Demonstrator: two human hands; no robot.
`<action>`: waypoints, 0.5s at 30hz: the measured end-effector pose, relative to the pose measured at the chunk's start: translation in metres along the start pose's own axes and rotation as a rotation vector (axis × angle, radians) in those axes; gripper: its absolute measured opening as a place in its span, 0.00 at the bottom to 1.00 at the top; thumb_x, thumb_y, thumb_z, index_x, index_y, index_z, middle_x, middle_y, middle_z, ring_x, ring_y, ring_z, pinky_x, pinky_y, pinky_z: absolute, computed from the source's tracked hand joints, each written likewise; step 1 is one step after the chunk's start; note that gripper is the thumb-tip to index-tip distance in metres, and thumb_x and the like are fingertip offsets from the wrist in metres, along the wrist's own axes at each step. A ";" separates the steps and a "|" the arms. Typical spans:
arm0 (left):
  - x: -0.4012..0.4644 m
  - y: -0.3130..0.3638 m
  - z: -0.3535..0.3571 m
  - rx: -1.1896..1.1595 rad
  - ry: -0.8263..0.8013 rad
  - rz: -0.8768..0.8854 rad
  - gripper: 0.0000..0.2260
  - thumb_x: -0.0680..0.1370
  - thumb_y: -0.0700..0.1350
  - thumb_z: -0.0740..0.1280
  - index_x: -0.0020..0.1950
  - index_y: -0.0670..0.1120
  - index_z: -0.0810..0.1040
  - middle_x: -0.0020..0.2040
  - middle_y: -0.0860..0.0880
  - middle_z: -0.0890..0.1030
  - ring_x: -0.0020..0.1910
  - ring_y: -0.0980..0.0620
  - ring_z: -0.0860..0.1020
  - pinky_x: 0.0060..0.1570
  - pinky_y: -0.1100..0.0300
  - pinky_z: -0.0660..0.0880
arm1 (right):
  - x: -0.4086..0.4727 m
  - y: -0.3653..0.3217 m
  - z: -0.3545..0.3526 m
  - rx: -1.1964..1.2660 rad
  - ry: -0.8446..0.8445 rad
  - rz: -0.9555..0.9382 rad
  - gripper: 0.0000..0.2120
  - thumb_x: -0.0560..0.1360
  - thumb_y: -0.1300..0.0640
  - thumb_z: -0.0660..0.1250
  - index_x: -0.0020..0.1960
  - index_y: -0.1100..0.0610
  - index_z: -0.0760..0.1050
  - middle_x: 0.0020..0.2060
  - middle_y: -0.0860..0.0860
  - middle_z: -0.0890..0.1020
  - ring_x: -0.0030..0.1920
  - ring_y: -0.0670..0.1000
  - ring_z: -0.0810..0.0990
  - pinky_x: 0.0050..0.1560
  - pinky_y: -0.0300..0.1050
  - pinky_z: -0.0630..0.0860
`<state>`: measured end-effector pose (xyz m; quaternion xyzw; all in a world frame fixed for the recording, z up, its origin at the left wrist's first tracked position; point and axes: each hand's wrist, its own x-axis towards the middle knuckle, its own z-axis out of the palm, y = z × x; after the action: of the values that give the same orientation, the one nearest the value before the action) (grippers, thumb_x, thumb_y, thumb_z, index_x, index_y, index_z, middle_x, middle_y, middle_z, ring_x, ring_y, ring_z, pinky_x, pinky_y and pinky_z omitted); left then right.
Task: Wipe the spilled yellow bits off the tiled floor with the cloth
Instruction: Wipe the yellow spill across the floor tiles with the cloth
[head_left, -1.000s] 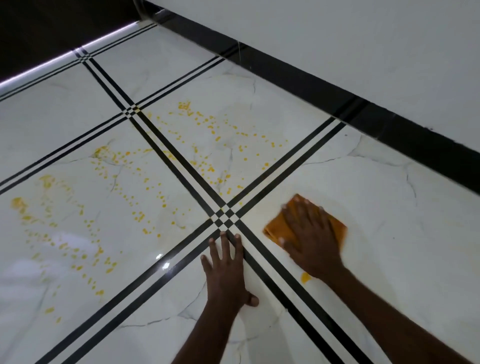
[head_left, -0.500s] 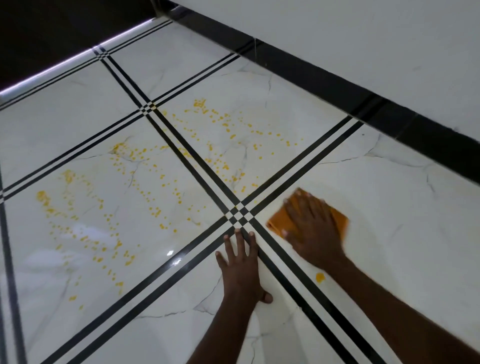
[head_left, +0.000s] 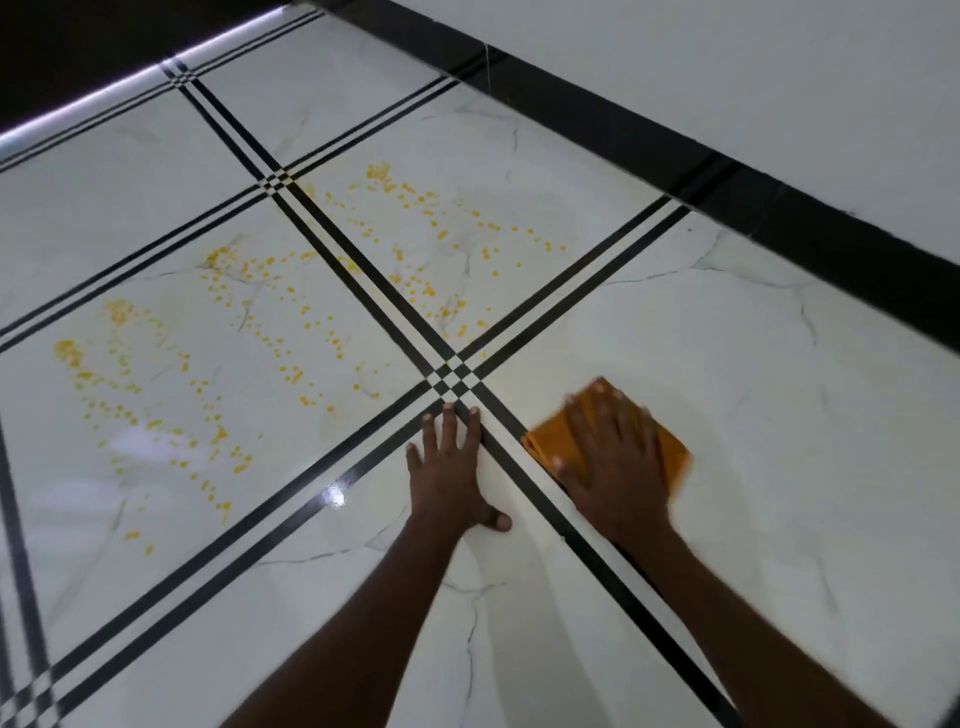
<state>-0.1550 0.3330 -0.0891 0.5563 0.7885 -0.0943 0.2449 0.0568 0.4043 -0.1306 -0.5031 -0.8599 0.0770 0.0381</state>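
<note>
Hands: we count two, both bare and both flat on the floor (head_left: 779, 441).
Cloth: we count one, orange and folded, on the white tile right of the crossing black stripes (head_left: 453, 379).
Bits: we cannot count the yellow bits (head_left: 291, 332); they are many small specks scattered over the two tiles left of and beyond the stripe crossing.
Left hand: our left hand (head_left: 449, 475) is spread open, palm down on the tile, holding nothing. Its fingertips reach the stripes just below the crossing, and the thumb sticks out to the right.
Right hand: our right hand (head_left: 615, 465) is open with fingers splayed, pressed flat on top of the cloth (head_left: 556, 441). It grips nothing; it pins the cloth to the floor.
Cloth position: just right of the nearer black stripe, its left corner touching or almost touching the stripe edge. It is well apart from the main spill.
Blur: the right edge of the cloth is smeared.
Wall: a white wall (head_left: 727, 104) with a black skirting (head_left: 675, 156) runs along the far right.
Containers: we see none.
</note>
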 end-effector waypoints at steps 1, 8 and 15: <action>-0.001 -0.001 -0.001 -0.006 0.010 0.002 0.67 0.61 0.64 0.80 0.81 0.51 0.33 0.81 0.44 0.33 0.80 0.39 0.33 0.77 0.35 0.46 | -0.036 0.020 -0.004 0.019 0.002 0.029 0.37 0.80 0.35 0.54 0.84 0.50 0.53 0.84 0.58 0.55 0.82 0.63 0.56 0.81 0.64 0.52; -0.027 -0.015 0.012 -0.016 0.092 -0.055 0.59 0.68 0.68 0.73 0.82 0.47 0.38 0.83 0.42 0.41 0.82 0.41 0.43 0.78 0.39 0.52 | 0.005 0.069 -0.013 0.012 0.064 0.411 0.39 0.77 0.36 0.51 0.82 0.57 0.61 0.77 0.68 0.65 0.76 0.71 0.65 0.75 0.72 0.60; -0.088 -0.092 0.014 0.055 -0.061 -0.077 0.61 0.65 0.66 0.76 0.82 0.51 0.37 0.82 0.41 0.38 0.81 0.38 0.40 0.77 0.38 0.55 | -0.029 -0.108 0.004 0.082 -0.061 -0.041 0.39 0.78 0.36 0.56 0.84 0.52 0.55 0.83 0.61 0.55 0.82 0.65 0.55 0.80 0.68 0.52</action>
<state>-0.2127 0.2205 -0.0697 0.5289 0.7986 -0.1421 0.2497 -0.0226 0.3267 -0.1161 -0.4809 -0.8669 0.1270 0.0339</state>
